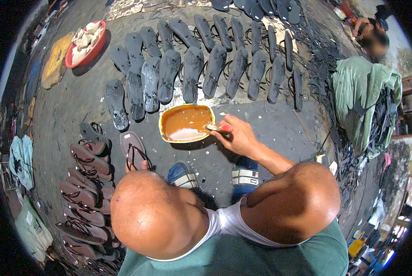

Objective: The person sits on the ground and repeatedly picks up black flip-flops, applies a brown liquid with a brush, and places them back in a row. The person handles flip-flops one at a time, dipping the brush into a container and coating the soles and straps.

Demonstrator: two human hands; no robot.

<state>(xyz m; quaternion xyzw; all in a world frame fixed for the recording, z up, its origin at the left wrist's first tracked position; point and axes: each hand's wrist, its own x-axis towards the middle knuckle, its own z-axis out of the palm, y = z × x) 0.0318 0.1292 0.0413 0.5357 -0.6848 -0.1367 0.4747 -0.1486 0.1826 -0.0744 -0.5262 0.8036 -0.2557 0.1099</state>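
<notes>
My right hand (239, 136) is closed around a small brush (224, 129) with a red part. The brush's tip is at the right rim of a yellow-edged basin (161, 128) of glossy brown liquid (185, 120). Mostly hidden behind my left knee, my left hand (145, 165) shows only fingertips, at the near end of a brown flip-flop (128, 140) with dark thong straps. That flip-flop stands toe away from me, gripped at its near end. Sole pieces (150, 78) with dark straps lie in rows beyond the basin, a few of them wet and shiny.
Several brown flip-flops (79, 193) are stacked at my left. A red tub (105, 43) of pale pieces stands far left beside a yellow slab (57, 60). Dark scraps (323, 87) and a green cloth (353, 85) lie to the right. Another person (365, 30) is at the far right.
</notes>
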